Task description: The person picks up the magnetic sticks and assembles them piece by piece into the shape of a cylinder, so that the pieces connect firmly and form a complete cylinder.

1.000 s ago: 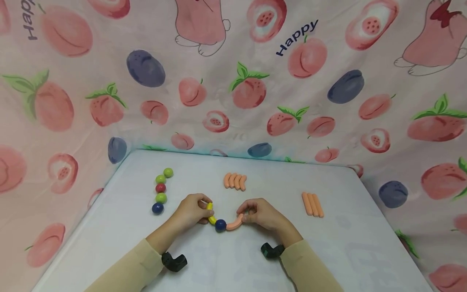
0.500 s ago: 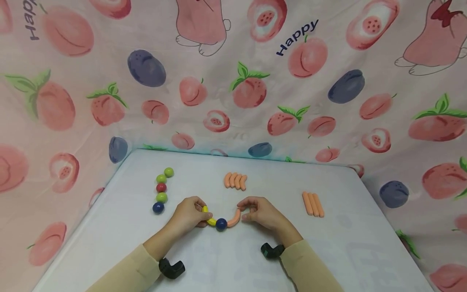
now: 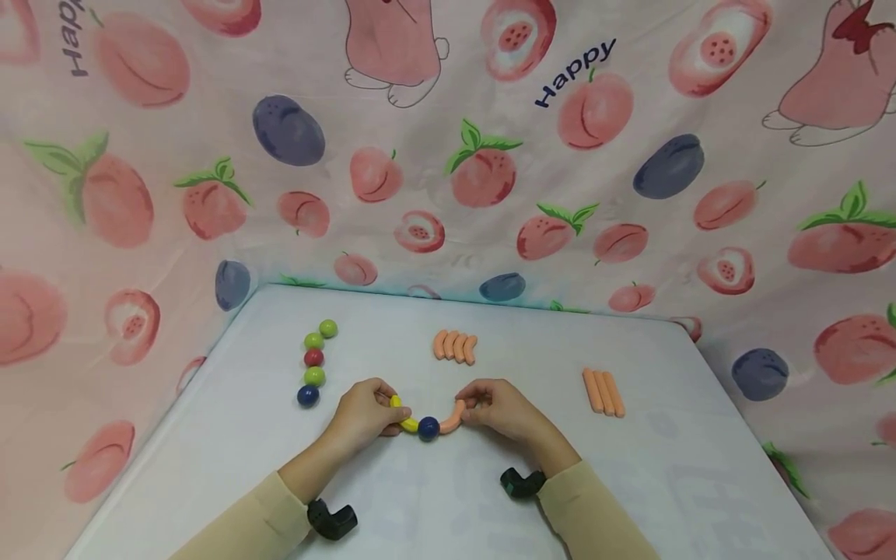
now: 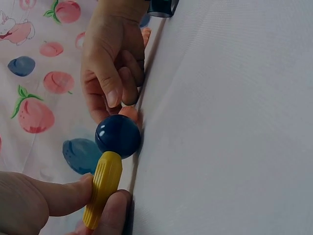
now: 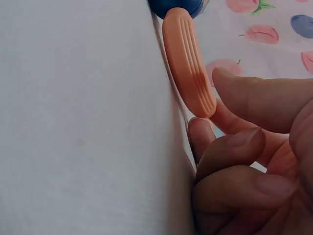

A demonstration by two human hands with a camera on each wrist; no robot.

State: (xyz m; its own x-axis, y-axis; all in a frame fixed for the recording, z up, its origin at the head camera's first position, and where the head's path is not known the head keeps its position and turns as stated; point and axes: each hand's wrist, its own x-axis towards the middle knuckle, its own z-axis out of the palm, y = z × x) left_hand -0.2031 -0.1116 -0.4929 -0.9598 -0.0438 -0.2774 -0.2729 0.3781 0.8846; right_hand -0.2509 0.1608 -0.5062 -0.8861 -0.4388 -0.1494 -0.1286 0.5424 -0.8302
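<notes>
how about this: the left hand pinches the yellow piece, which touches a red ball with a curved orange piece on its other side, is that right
Not quite: the ball is dark blue, not red, as the left wrist view shows. The left hand does pinch the yellow piece, with the curved orange piece on the ball's other side.

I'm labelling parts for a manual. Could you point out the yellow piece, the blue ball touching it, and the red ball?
Yellow piece (image 4: 104, 182), left wrist view: middle of its ribbed side.
Blue ball (image 4: 118, 136), left wrist view: centre of its visible face.
Red ball (image 3: 313, 358), head view: middle of its visible face.
</notes>
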